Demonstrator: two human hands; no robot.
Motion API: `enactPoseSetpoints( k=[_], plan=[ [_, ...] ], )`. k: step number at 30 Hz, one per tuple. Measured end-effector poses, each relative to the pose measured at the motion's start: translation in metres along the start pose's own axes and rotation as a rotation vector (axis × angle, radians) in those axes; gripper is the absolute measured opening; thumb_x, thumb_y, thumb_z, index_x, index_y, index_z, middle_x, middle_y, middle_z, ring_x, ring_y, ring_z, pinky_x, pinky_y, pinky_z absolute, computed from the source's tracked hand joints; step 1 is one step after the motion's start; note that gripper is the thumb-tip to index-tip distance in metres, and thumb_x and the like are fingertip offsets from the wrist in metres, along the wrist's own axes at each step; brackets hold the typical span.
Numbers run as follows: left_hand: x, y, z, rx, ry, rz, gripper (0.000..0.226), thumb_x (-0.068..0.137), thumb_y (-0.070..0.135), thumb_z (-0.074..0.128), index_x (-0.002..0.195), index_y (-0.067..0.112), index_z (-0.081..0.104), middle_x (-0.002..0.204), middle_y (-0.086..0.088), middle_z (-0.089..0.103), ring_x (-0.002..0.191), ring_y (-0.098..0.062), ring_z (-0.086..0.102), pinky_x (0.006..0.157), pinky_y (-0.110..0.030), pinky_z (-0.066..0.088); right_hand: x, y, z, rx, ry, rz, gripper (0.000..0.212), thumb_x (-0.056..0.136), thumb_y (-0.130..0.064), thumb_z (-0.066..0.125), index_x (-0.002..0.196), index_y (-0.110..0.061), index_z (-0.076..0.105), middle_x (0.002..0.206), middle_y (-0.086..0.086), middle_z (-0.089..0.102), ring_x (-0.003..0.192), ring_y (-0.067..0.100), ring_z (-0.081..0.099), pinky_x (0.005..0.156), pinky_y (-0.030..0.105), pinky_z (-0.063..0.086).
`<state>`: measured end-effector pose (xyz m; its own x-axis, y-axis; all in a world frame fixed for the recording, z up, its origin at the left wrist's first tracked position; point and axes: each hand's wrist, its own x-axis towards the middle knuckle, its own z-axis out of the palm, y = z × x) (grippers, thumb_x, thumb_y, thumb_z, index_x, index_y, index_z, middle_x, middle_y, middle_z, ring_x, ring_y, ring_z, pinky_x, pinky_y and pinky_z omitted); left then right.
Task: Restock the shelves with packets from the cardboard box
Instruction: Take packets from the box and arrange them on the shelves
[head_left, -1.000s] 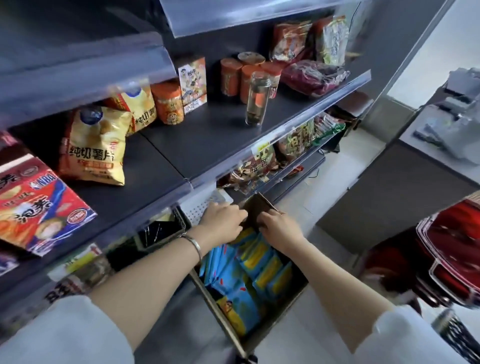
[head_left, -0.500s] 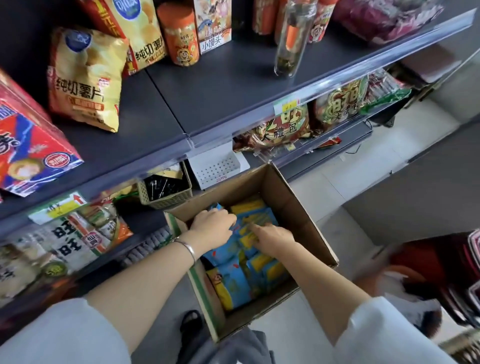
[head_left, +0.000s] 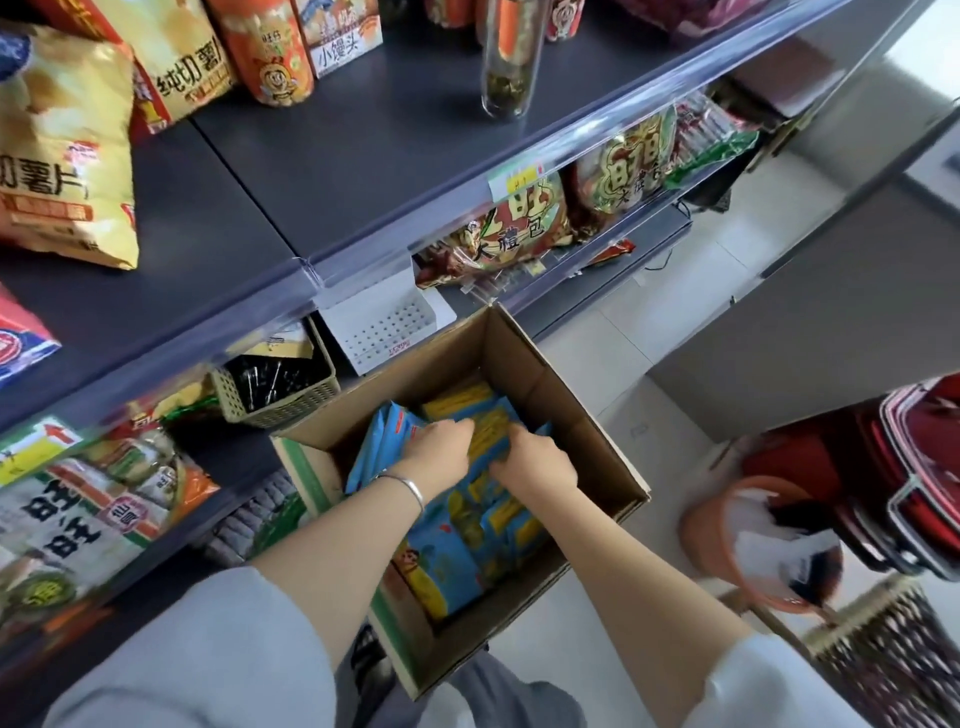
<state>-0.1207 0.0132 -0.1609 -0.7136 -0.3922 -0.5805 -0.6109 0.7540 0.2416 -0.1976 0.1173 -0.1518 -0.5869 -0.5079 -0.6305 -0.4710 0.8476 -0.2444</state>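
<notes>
Dark shelves (head_left: 395, 156), cardboard box (head_left: 587, 441) just off the lower shelf's front edge, blue-and-yellow packets (head_left: 447, 566) inside (loads). Left hand (head_left: 439, 451) and right hand (head_left: 535, 463) both curl around a bunch near the box's far wall.

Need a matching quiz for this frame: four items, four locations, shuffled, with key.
Items
1. clear bottle
2. woven basket
3. blue and yellow packets
4. orange bucket

Locations
A. inside the cardboard box
B. on the floor, right of the box
C. upright on the dark shelf
D. under the dark shelf's front edge, left of the box

Pairs: 1-C, 2-D, 3-A, 4-B
</notes>
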Motion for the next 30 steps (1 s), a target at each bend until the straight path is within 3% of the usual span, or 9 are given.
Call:
enactPoseSetpoints(
  k=[5, 11, 14, 16, 20, 22, 24, 27, 30],
  plan=[
    [0.018, 0.009, 0.011, -0.025, 0.0, -0.141, 0.025, 0.091, 0.007, 0.047, 0.116, 0.007, 0.05, 0.125, -0.016, 0.052, 0.12, -0.036, 0.047, 0.094, -0.044, 0.043, 0.002, 0.006, 0.005, 0.128, -0.03, 0.048, 0.03, 0.087, -0.038, 0.054, 0.102, -0.013, 0.059, 0.097, 0.007, 0.06, 0.088, 0.028, 0.061, 0.066, 0.032, 0.049],
    [0.015, 0.012, 0.007, -0.208, -0.077, -0.113, 0.007, 0.088, 0.007, 0.049, 0.095, 0.008, 0.047, 0.112, -0.018, 0.055, 0.104, -0.036, 0.057, 0.082, -0.04, 0.049, -0.005, 0.007, 0.001, 0.191, 0.009, 0.035, 0.017, 0.088, -0.024, 0.053, 0.093, -0.009, 0.057, 0.087, 0.007, 0.058, 0.077, 0.027, 0.056, 0.063, 0.032, 0.046],
    [0.004, 0.007, -0.019, -0.257, -0.043, -0.05, 0.046, 0.086, 0.011, 0.05, 0.13, 0.018, 0.039, 0.117, -0.02, 0.056, 0.106, -0.04, 0.057, 0.086, -0.042, 0.05, -0.013, -0.002, -0.011, 0.15, 0.046, 0.052, 0.019, 0.086, -0.019, 0.048, 0.102, -0.012, 0.056, 0.101, 0.012, 0.06, 0.094, 0.035, 0.06, 0.073, 0.034, 0.046],
    [-0.008, 0.002, -0.047, -0.25, -0.045, -0.011, 0.059, 0.087, 0.011, 0.046, 0.141, 0.029, 0.032, 0.121, -0.019, 0.056, 0.105, -0.039, 0.058, 0.082, -0.037, 0.049, -0.019, -0.011, -0.025, 0.111, 0.073, 0.058, 0.028, 0.086, -0.017, 0.044, 0.111, -0.017, 0.056, 0.111, 0.012, 0.06, 0.104, 0.036, 0.058, 0.081, 0.036, 0.047],
    [-0.035, -0.006, -0.104, -0.177, 0.015, 0.023, 0.035, 0.088, 0.012, 0.046, 0.118, 0.019, 0.063, 0.125, -0.004, 0.061, 0.109, -0.023, 0.059, 0.086, -0.028, 0.048, -0.038, -0.036, -0.069, 0.085, 0.148, -0.012, 0.033, 0.088, -0.014, 0.038, 0.119, -0.022, 0.048, 0.115, 0.014, 0.058, 0.104, 0.035, 0.057, 0.079, 0.036, 0.046],
    [-0.05, -0.009, -0.133, -0.208, 0.099, 0.023, 0.027, 0.085, 0.013, 0.049, 0.102, 0.015, 0.071, 0.108, -0.008, 0.066, 0.098, -0.025, 0.06, 0.086, -0.029, 0.047, -0.049, -0.048, -0.092, 0.103, 0.189, -0.057, 0.044, 0.087, -0.012, 0.037, 0.127, -0.029, 0.044, 0.116, 0.014, 0.057, 0.102, 0.034, 0.058, 0.073, 0.034, 0.044],
    [-0.067, -0.01, -0.159, -0.324, 0.181, 0.011, 0.013, 0.086, 0.013, 0.05, 0.085, 0.016, 0.063, 0.085, -0.008, 0.057, 0.08, -0.023, 0.051, 0.074, -0.029, 0.048, -0.06, -0.058, -0.11, 0.15, 0.224, -0.095, 0.049, 0.084, -0.009, 0.037, 0.127, -0.031, 0.044, 0.111, 0.012, 0.056, 0.095, 0.032, 0.058, 0.067, 0.032, 0.042],
    [-0.094, -0.012, -0.188, -0.619, 0.2, -0.012, 0.008, 0.09, 0.005, 0.05, 0.092, 0.011, 0.056, 0.082, -0.01, 0.055, 0.069, -0.025, 0.054, 0.055, -0.023, 0.048, -0.076, -0.071, -0.128, 0.288, 0.273, -0.128, 0.05, 0.083, -0.007, 0.038, 0.126, -0.032, 0.046, 0.1, 0.01, 0.053, 0.083, 0.03, 0.056, 0.066, 0.036, 0.046],
    [-0.12, -0.023, -0.203, -0.662, 0.188, 0.114, 0.035, 0.087, -0.013, 0.038, 0.102, 0.007, 0.063, 0.081, -0.011, 0.054, 0.07, -0.026, 0.06, 0.063, -0.033, 0.052, -0.092, -0.083, -0.135, 0.42, 0.304, -0.161, 0.05, 0.083, -0.003, 0.037, 0.125, -0.03, 0.048, 0.097, 0.011, 0.053, 0.076, 0.029, 0.057, 0.067, 0.04, 0.052]
  ],
)
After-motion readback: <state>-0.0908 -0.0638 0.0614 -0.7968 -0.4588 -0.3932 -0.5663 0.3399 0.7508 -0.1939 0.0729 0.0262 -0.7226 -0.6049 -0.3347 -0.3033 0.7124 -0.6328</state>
